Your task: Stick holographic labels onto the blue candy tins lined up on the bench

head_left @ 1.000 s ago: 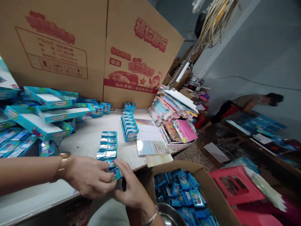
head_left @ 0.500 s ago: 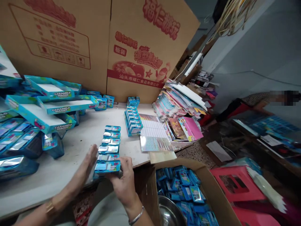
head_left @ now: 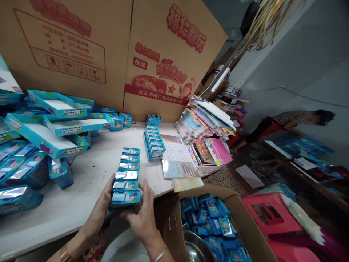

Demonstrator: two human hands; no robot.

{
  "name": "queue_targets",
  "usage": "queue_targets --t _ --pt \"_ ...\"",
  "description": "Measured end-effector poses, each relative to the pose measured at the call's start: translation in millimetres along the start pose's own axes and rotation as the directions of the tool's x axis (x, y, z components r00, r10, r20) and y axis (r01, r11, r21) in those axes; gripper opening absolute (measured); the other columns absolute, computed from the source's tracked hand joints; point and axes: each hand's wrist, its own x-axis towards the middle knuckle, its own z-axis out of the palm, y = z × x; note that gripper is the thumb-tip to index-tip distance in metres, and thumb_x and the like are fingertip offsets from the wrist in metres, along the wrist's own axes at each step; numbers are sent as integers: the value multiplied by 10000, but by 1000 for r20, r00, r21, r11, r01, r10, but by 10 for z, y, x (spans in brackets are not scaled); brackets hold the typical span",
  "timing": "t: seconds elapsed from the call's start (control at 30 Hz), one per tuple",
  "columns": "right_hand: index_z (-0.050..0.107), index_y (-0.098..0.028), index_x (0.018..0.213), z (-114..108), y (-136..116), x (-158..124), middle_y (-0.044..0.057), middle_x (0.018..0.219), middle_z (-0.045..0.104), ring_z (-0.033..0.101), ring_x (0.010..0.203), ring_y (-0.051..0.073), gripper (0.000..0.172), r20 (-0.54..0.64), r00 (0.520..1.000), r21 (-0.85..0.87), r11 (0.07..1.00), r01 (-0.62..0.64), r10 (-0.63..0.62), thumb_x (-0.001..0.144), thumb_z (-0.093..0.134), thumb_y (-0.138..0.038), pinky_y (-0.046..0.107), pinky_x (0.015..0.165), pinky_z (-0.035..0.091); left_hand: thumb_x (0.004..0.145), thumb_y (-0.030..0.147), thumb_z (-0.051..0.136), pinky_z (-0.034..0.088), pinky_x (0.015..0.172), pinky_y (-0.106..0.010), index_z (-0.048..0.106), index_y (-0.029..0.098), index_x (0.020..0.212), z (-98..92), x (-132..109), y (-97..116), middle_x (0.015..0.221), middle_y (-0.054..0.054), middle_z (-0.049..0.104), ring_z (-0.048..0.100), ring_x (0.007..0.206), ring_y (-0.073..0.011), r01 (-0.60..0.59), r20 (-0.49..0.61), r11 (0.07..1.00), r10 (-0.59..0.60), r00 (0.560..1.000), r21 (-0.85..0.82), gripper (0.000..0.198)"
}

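Several small blue candy boxes (head_left: 126, 185) stand in a straight row at the table's front edge, their shiny tops partly lettered. My left hand (head_left: 100, 207) presses along the row's left side near its close end, fingers straight and together. On the opposite side, my right hand (head_left: 145, 216) grips the close end, thumb at the front and fingers along the right side. The undersides of the nearest boxes are hidden. Farther back, a filled blue tray (head_left: 155, 145) holds a similar row of boxes.
Display trays (head_left: 68, 125) marked CARAMELO MACIZO are piled over blue boxes at left. Large cartons (head_left: 155, 22) wall the table's back. Stacked printed sheets (head_left: 204, 116) lie at right. Below, an open carton (head_left: 245, 222) holds loose boxes and a metal bowl (head_left: 197, 247). Another person (head_left: 289, 118) bends over a far table.
My left hand has moved in from the left and now rests against the row of candy boxes. My right hand stays at the row's close end. The view has shifted slightly.
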Motion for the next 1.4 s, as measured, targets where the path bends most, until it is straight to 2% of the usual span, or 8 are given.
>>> queue_targets --t 0.07,0.2,0.57,0.73,0.87,1.13,1.27,1.4 --pt "131 -260 1663 16 -43 38 132 1685 283 283 1554 327 974 44 994 124 987 -105 100 919 702 -524 534 1255 283 891 680 610 100 1310 -476 280 282 1639 2 22 51 1729 -4 222 175 1591 -319 -17 -5 995 18 1000 102 909" --pt "137 -247 1661 233 -108 161 39 1742 105 86 1610 233 649 84 977 190 959 -209 196 1091 356 -466 494 1310 112 941 590 586 110 1313 -450 291 258 1634 38 34 127 1717 9 256 199 1589 -280 21 -63 981 -9 998 191 824" --pt "345 -218 1611 271 70 214 87 1643 398 363 1528 290 713 34 988 272 949 -157 153 997 548 -519 487 1236 342 924 578 588 194 1296 -443 339 191 1613 -69 115 -79 1684 -54 350 295 1558 -287 -26 -15 976 30 999 217 828" --pt "259 -235 1639 140 -18 353 106 1722 166 138 1594 337 828 51 997 32 998 -59 58 964 597 -576 603 1264 168 901 613 580 110 1305 -455 346 187 1612 -80 154 -153 1705 -61 298 183 1591 -296 -3 -61 966 20 998 260 861" --pt "404 -320 1578 109 -59 489 84 1676 325 204 1581 348 609 112 991 -104 993 -60 71 1025 489 -561 716 1223 69 893 630 577 184 1293 -456 243 224 1649 -25 191 -113 1713 -41 275 245 1573 -312 -34 -15 985 37 999 168 921" --pt "378 -252 1597 364 7 380 92 1580 493 461 1470 266 686 22 989 498 857 -136 144 1013 493 -593 486 1202 392 924 610 565 210 1290 -481 310 237 1627 96 98 -73 1686 -44 348 272 1562 -320 -17 -64 994 24 998 105 836" --pt "420 -303 1575 168 -58 482 44 1647 394 373 1524 277 635 75 988 519 841 -153 134 1003 544 -548 493 1244 326 917 627 565 180 1293 -542 283 351 1630 270 93 -68 1700 25 310 231 1574 -336 -24 -129 992 40 991 125 815" --pt "423 -298 1573 -361 -249 1163 29 1651 387 348 1536 262 616 53 999 518 855 -26 -3 1011 529 -527 484 1264 282 911 637 577 133 1298 -546 235 350 1643 775 527 313 1741 31 174 139 1596 -334 -148 -85 984 157 984 103 858"
